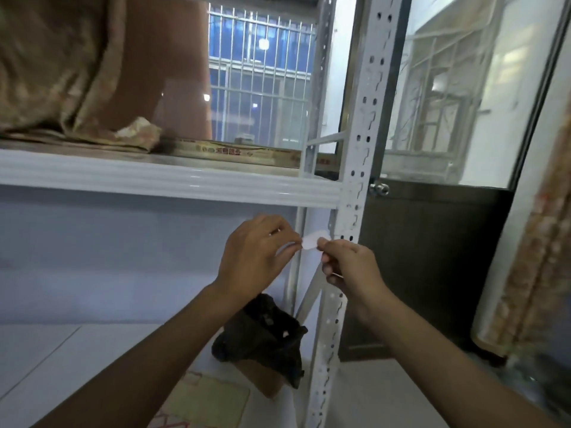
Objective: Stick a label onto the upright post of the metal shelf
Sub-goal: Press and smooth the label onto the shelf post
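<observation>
A small pale label point(312, 240) is pinched between my two hands, just left of the white perforated upright post point(364, 125) of the metal shelf. My left hand point(258, 257) grips the label's left edge with thumb and fingertips. My right hand point(349, 267) pinches its right edge and lies in front of the post. The label sits a little below the white shelf beam point(160, 177) and I cannot tell if it touches the post.
Brown fabric bundles point(61, 66) and a flat printed box point(234, 151) lie on the shelf above. A dark bag point(265, 338) sits on the floor by the post's foot. A dark door with a knob point(380, 189) stands behind the post, and a barred window point(259, 75) is beyond.
</observation>
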